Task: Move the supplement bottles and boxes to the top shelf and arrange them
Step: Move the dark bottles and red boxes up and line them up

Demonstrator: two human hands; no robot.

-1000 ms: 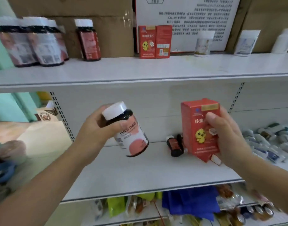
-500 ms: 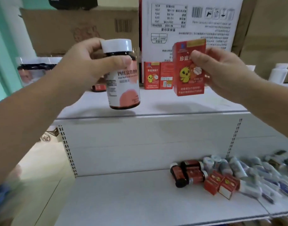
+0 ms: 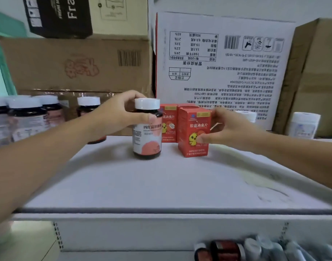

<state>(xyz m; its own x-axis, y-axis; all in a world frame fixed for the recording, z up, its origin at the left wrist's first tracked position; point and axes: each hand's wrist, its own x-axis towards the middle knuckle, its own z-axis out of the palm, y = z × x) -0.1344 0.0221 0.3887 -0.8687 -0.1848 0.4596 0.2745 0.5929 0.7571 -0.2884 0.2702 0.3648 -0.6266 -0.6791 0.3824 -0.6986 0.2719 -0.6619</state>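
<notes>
My left hand grips a dark supplement bottle with a white cap and pink label, standing upright on the top shelf. My right hand holds a red box with a yellow chick on it, upright on the shelf just right of the bottle. Two matching red boxes stand right behind them. Several more white-capped dark bottles stand at the shelf's left.
Large cardboard cartons and a white printed carton line the back of the top shelf. White bottles stand at the right. On the lower shelf lie more bottles and small items at bottom right.
Both hands moved forward and down from in front of the shelf. The bottle and the red box now rest on the top shelf in front of the two red boxes.
</notes>
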